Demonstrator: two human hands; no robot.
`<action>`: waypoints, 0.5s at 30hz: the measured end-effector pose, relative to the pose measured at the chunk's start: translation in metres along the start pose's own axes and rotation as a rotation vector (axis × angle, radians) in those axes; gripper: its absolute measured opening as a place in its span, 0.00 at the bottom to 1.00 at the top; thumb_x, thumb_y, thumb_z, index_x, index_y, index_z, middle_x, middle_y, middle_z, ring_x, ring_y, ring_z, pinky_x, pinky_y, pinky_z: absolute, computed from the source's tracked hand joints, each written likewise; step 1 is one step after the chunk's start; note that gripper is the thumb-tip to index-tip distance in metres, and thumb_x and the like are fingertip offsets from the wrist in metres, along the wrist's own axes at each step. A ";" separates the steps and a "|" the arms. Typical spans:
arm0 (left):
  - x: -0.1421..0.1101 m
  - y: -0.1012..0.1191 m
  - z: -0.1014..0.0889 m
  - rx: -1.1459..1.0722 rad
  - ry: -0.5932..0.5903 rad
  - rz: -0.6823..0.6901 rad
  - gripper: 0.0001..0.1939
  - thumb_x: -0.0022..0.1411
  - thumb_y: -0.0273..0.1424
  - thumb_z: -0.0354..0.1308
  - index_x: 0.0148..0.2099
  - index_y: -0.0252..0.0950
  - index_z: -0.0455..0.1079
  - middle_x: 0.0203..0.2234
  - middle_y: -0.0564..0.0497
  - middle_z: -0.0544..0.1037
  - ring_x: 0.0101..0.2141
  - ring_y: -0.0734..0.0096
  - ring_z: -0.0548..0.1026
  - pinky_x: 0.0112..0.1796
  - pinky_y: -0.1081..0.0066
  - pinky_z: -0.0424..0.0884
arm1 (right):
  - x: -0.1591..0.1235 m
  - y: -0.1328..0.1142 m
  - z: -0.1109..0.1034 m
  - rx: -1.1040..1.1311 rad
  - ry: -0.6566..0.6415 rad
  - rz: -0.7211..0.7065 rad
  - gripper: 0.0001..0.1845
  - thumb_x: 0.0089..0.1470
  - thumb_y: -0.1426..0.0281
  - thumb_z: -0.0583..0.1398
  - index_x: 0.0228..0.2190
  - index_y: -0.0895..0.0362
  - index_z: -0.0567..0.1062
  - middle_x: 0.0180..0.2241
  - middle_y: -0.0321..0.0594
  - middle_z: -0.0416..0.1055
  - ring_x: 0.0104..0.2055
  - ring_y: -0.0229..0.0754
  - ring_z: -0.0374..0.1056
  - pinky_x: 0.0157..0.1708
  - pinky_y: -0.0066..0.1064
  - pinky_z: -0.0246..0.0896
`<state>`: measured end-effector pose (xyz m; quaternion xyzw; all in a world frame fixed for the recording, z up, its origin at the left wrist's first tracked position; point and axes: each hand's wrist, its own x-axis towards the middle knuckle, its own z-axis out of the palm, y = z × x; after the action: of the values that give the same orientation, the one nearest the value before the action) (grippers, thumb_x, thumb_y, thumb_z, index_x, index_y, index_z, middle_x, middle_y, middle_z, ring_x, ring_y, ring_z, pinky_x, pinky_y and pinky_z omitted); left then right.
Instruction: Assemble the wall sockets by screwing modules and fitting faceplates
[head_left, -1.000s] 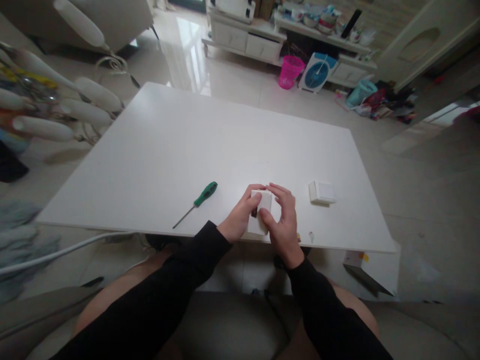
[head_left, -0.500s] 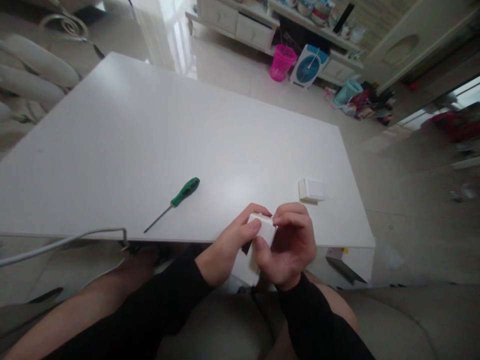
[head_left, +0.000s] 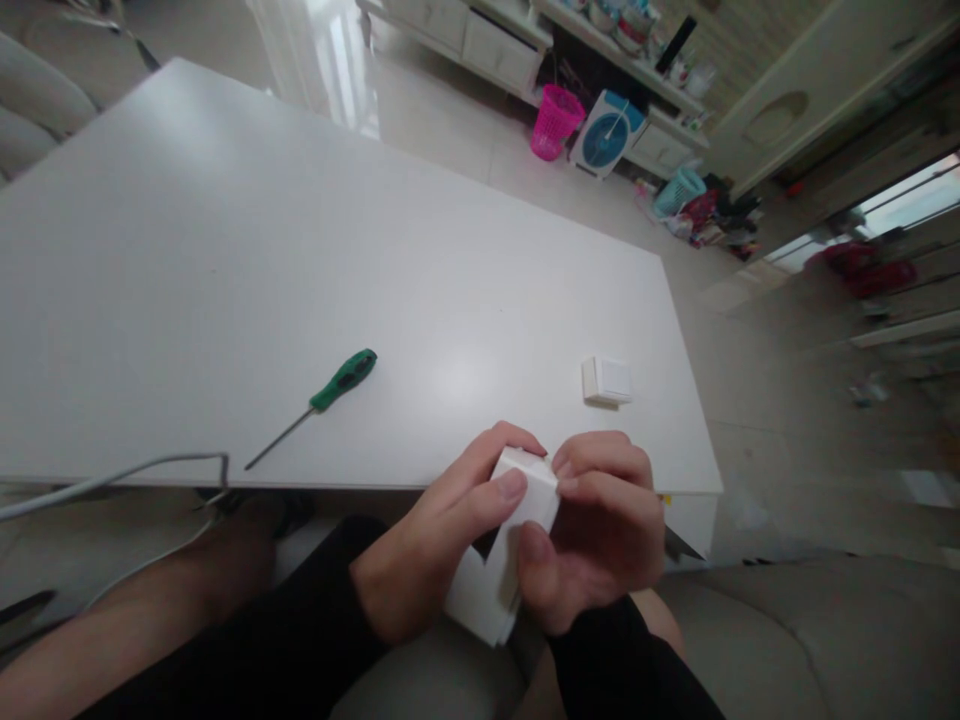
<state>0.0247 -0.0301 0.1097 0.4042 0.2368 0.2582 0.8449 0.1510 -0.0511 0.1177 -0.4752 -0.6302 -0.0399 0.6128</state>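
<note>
Just over the near table edge, my left hand point(head_left: 442, 535) grips a white box-shaped piece point(head_left: 536, 490), its thumb pressed flat on the top face. My right hand point(head_left: 600, 525) closes on the right side of the same piece, thumb below and curled fingertips at the upper right corner. A longer white part point(head_left: 480, 595) extends down toward my lap beneath the hands, with a dark gap beside it; whether it is joined to the upper piece is unclear. To the left lies a green-handled screwdriver point(head_left: 341, 383), its shaft pointing toward the near edge.
On the right of the white table point(head_left: 420, 270) sits a small white block like a wall switch point(head_left: 607, 381). A grey cable point(head_left: 150, 470) loops over the near left edge. Beyond the table stand a pink basket point(head_left: 556, 122), a blue-and-white fan point(head_left: 606, 135) and a cabinet point(head_left: 499, 50).
My hands, still gripping the white piece, are slightly lower and larger in view. The table, screwdriver and white block have shifted left in view as the camera moved.
</note>
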 end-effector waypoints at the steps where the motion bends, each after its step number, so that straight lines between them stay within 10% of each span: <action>1: 0.000 0.000 0.000 0.005 -0.006 -0.002 0.22 0.70 0.51 0.52 0.54 0.40 0.64 0.40 0.50 0.69 0.38 0.64 0.65 0.40 0.65 0.62 | 0.000 0.000 0.000 -0.016 0.015 -0.001 0.12 0.46 0.72 0.59 0.36 0.50 0.69 0.28 0.34 0.61 0.26 0.41 0.60 0.21 0.35 0.56; 15: 0.001 -0.002 0.005 -0.079 0.055 -0.038 0.21 0.68 0.51 0.56 0.49 0.39 0.68 0.35 0.51 0.71 0.34 0.67 0.65 0.35 0.68 0.64 | 0.002 0.000 -0.002 -0.014 -0.014 0.009 0.11 0.45 0.75 0.57 0.34 0.50 0.68 0.27 0.34 0.61 0.25 0.41 0.60 0.23 0.37 0.58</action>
<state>0.0291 -0.0337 0.1112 0.3586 0.2571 0.2624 0.8582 0.1528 -0.0510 0.1198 -0.4823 -0.6321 -0.0383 0.6053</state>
